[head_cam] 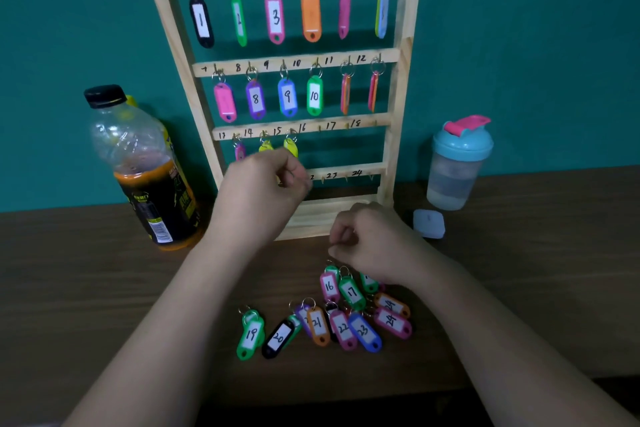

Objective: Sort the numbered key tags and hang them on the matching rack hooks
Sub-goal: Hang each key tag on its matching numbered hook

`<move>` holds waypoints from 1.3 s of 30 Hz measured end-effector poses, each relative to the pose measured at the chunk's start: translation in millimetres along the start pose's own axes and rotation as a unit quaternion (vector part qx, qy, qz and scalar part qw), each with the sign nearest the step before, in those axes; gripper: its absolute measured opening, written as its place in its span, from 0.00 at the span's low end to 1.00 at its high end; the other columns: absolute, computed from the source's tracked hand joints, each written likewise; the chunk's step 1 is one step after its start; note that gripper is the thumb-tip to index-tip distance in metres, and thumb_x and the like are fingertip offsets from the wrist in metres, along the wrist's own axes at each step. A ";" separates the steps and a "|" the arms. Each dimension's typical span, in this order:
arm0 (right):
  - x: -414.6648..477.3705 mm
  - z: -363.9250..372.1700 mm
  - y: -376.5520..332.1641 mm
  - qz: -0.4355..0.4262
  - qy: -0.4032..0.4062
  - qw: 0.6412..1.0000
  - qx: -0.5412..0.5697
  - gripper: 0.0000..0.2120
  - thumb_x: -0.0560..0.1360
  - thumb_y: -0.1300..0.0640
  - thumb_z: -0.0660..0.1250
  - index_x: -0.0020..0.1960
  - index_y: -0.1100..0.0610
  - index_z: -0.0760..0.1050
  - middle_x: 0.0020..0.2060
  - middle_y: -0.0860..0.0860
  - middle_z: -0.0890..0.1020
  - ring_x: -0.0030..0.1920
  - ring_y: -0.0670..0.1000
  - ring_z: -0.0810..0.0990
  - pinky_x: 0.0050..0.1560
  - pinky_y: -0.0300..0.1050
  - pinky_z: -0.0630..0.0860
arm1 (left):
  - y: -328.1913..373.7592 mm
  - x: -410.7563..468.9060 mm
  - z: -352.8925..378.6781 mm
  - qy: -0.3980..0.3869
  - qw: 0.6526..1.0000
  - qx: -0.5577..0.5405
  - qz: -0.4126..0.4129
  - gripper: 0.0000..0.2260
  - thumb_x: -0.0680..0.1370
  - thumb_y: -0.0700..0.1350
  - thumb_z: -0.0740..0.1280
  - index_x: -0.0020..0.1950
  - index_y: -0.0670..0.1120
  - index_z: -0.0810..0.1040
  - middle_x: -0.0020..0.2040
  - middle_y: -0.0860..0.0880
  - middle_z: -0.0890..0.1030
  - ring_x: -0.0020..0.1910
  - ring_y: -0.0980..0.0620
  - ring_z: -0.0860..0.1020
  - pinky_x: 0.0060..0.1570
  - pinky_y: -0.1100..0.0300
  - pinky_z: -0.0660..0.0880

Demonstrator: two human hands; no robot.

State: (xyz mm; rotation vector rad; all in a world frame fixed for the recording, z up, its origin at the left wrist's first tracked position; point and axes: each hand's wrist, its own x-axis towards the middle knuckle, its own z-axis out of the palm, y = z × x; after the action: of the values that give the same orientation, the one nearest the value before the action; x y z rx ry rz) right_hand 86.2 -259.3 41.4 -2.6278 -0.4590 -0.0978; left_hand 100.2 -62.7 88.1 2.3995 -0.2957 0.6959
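Your left hand (263,191) is pinching the yellow tag (291,147), settling it on hook 15. Your right hand (370,243) is curling above tag 16 (329,286), next in order; I cannot tell whether it is holding anything

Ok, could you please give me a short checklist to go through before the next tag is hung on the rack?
1. Hook 16 free: ok, nothing hangs on it.
2. Tag 16 found: ok, it lies face up on the table, next to tag 17.
3. Right hand grips a ring: cannot tell, its curled fingers hide that.
4. Left hand off the yellow tag at hook 15: cannot tell, the hand covers the tag's lower part.
5. Rack filled up to 15: ok, each of those hooks carries a tag.
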 end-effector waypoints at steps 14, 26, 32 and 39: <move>7.1 10.5 0.0 0.026 -0.073 0.997 -0.009 0.01 0.78 0.51 0.73 0.48 0.46 0.82 0.48 0.44 0.81 0.55 0.48 0.78 0.66 0.58 0.75 | -21.3 -27.0 39.9 -0.342 0.936 0.034 -0.080 0.03 0.73 0.52 0.77 0.44 0.54 0.88 0.41 0.57 0.86 0.44 0.62 0.81 0.47 0.62 0.78; 8.1 11.7 2.4 0.025 -0.076 0.997 0.005 0.03 0.81 0.53 0.69 0.51 0.48 0.83 0.49 0.43 0.81 0.54 0.48 0.78 0.64 0.57 0.76 | -24.5 -29.1 48.7 -0.343 0.936 0.033 -0.073 0.02 0.73 0.48 0.74 0.43 0.52 0.87 0.40 0.54 0.86 0.43 0.56 0.82 0.48 0.56 0.81; 8.9 11.4 6.6 0.016 -0.050 0.999 0.002 0.04 0.82 0.53 0.69 0.51 0.47 0.83 0.50 0.44 0.79 0.54 0.47 0.76 0.59 0.53 0.77 | -28.6 -30.2 42.5 -0.381 0.922 0.010 -0.068 0.05 0.75 0.55 0.74 0.46 0.56 0.86 0.42 0.57 0.84 0.45 0.58 0.81 0.45 0.60 0.77; 8.3 12.9 9.0 0.014 -0.021 1.000 0.016 0.05 0.83 0.51 0.69 0.48 0.45 0.80 0.48 0.44 0.77 0.48 0.44 0.76 0.51 0.47 0.76 | -28.7 -28.9 35.2 -0.423 0.904 -0.022 -0.065 0.06 0.71 0.55 0.75 0.47 0.61 0.86 0.45 0.60 0.85 0.48 0.58 0.82 0.53 0.57 0.80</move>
State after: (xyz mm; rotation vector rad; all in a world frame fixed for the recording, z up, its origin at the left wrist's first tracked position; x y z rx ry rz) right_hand 96.9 -258.4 27.2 -2.6083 -0.4349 -0.0252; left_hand 100.9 -60.7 34.3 2.5134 -0.4799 -0.4536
